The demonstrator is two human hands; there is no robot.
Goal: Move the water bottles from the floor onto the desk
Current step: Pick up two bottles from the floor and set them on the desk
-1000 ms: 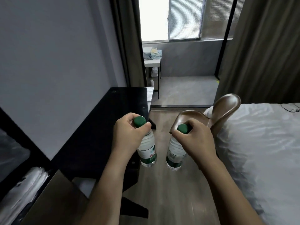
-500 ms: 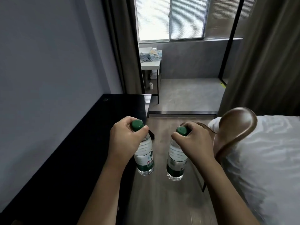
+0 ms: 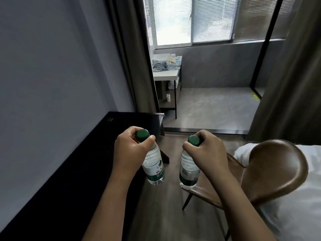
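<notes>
Bottles hang in the air, one in each hand, both off the floor and neither on the desk (image 3: 73, 171) yet. The left hand (image 3: 132, 153) is curled tight round the neck of the left bottle (image 3: 154, 168), just under its green cap; the right hand (image 3: 207, 153) grips the right bottle (image 3: 188, 169) the same way. Both bottles dangle nearly upright, well apart from each other. The left one hangs just beside the desk's near edge; the right one hangs over the front of the chair (image 3: 271, 171) seat.

The main risk, as I judge it, is the high grip: held only at the neck, a full bottle can swing, and its base may clip the desk edge on the way across and twist loose. The right bottle has farther to travel and could knock the chair. Set down tilted on the dark top, either could topple and roll off.
</notes>
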